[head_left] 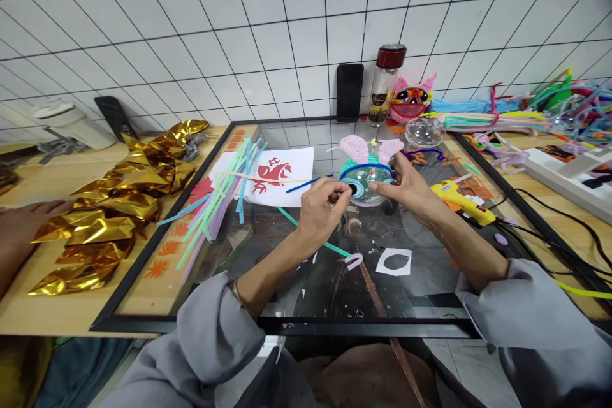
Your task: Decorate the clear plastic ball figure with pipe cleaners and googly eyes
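A clear plastic ball craft [366, 175] with pink pipe-cleaner ears, a blue pipe-cleaner band and a round eye sits on the glass table [287, 306]. My left hand [321, 207] is closed in a pinch at the eye on the ball's front, with a thin white strand between its fingers. My right hand [406, 188] grips the ball's right side, fingers curled on it. A teal pipe cleaner [310, 233] lies under my left wrist.
A bundle of pastel pipe cleaners [222, 194] and a red paper-cut on white paper [277, 175] lie at the left. Gold foil [119, 197] covers the wooden bench. A yellow glue gun [459, 199], a half clear dome [424, 132], a bottle [385, 86], a phone [349, 92] and another person's hand [23, 217] are nearby.
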`<move>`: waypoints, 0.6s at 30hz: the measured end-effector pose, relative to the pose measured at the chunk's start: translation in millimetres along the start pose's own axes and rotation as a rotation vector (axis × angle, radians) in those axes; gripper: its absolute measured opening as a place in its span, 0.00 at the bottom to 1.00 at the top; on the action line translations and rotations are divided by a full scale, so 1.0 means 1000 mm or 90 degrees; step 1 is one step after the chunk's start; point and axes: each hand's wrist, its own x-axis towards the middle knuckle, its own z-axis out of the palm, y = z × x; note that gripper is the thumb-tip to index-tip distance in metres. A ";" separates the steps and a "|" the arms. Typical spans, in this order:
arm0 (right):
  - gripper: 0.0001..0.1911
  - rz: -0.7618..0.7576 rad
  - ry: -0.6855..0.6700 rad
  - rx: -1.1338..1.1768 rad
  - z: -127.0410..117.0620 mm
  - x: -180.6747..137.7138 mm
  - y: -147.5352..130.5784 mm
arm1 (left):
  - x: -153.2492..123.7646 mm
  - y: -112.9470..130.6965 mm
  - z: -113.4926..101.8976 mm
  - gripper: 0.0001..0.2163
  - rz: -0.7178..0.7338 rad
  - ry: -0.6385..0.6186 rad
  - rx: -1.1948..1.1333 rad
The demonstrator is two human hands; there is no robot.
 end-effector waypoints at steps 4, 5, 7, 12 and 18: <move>0.47 0.012 -0.002 0.004 0.000 0.000 -0.001 | 0.000 0.001 -0.001 0.05 0.008 0.001 -0.004; 0.47 0.017 -0.001 0.002 0.000 0.000 -0.001 | 0.000 0.001 -0.001 0.05 0.010 0.002 -0.004; 0.50 0.027 0.006 -0.005 0.000 0.000 -0.001 | -0.001 0.001 -0.001 0.04 0.016 0.003 -0.004; 0.50 0.025 0.001 -0.011 -0.001 0.000 0.001 | -0.002 0.000 -0.002 0.02 0.011 0.003 0.001; 0.51 0.028 0.005 -0.022 -0.001 0.000 0.001 | -0.003 -0.001 -0.002 0.02 0.015 0.011 -0.003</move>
